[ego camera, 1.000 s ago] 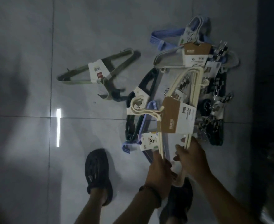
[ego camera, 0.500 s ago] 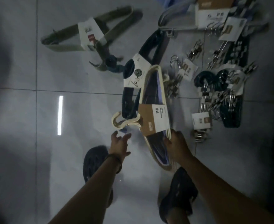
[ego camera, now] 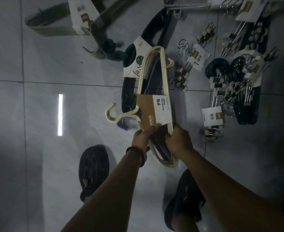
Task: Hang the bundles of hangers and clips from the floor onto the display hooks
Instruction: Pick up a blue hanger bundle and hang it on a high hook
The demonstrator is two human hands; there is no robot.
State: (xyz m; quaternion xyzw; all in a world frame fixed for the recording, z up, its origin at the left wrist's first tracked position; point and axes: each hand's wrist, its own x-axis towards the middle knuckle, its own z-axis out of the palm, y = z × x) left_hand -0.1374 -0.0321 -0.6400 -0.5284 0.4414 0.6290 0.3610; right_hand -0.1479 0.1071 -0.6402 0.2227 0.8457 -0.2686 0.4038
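A cream hanger bundle (ego camera: 165, 84) with a brown-and-white card sleeve is lifted above the tiled floor. My left hand (ego camera: 143, 137) grips its near edge just below the card. My right hand (ego camera: 178, 141) grips the bundle's right side. A blue hanger bundle (ego camera: 156, 144) shows through the cream frame, underneath it. On the floor beyond lie a dark green hanger bundle (ego camera: 129, 54), an olive hanger bundle (ego camera: 57, 30), and several clip bundles (ego camera: 198, 56) with white cards. No display hooks are in view.
My two dark shoes (ego camera: 93, 168) stand on the grey tiles (ego camera: 37, 164) below the hands. A pile of dark clip hangers (ego camera: 245, 101) and metal clips lies at the right. A bright strip of reflected light (ego camera: 60, 114) marks the floor at the left.
My left hand, free and reaching half a second ago, now grips the cream bundle beside my right hand. The view has moved closer to the floor items.
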